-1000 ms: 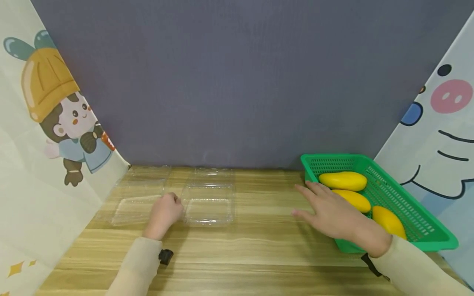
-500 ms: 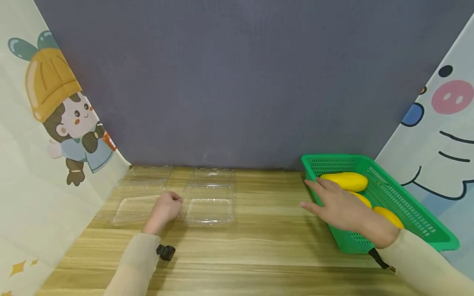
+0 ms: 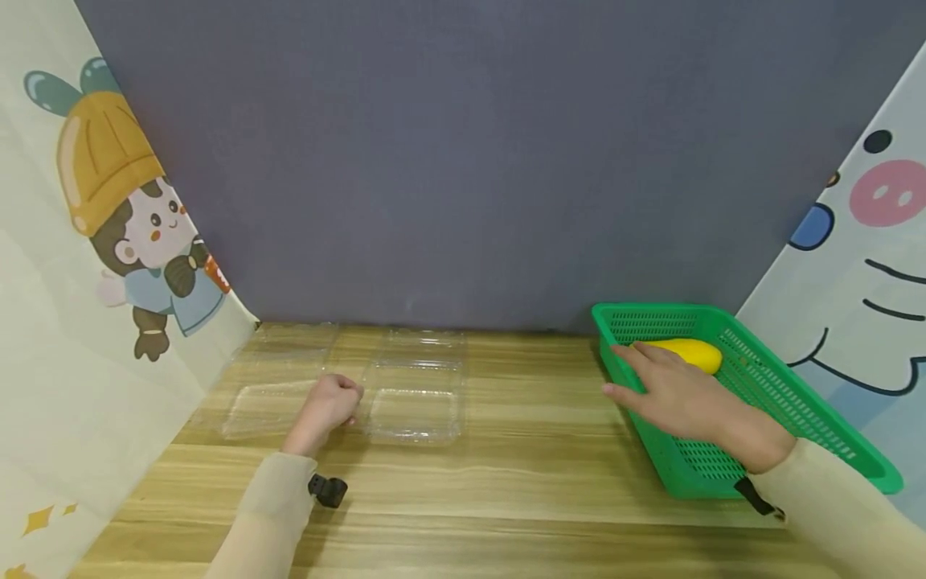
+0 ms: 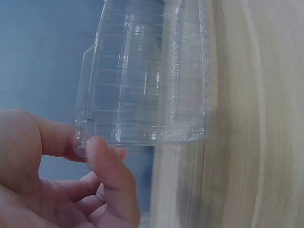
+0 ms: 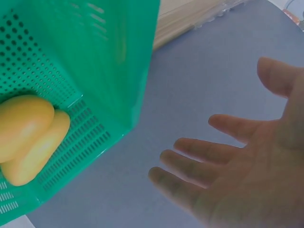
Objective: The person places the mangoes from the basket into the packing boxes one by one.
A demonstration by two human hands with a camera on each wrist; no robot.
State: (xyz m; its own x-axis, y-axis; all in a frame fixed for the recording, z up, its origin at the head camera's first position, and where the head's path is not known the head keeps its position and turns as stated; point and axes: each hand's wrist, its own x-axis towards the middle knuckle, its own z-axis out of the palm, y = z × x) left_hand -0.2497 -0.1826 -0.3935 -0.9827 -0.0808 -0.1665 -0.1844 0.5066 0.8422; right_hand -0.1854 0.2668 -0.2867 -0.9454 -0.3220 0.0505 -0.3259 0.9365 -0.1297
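Thumb and finger of my left hand [image 3: 329,406] pinch the near corner of a clear plastic clamshell box [image 4: 142,80], as the left wrist view shows. In the head view this clear box [image 3: 414,412] lies open on the table, just right of that hand. My right hand [image 3: 680,398] hovers over the left side of a green plastic basket [image 3: 654,446], its fingers spread and nothing in it. A yellow mango [image 3: 700,355] shows past the fingers. Two mangoes [image 5: 26,126] lie together in the basket in the right wrist view. The hand hides other mangoes in the head view.
A second open clear clamshell box [image 3: 260,408] lies left of my left hand. The wooden table [image 3: 506,482] ends at a grey panel [image 3: 463,161] behind. Cartoon-printed panels [image 3: 174,265] stand on both sides.
My right hand has drifted right, farther over the basket, and now covers mangoes that were visible before. The left hand stays at the clamshell box. The view has shifted slightly.
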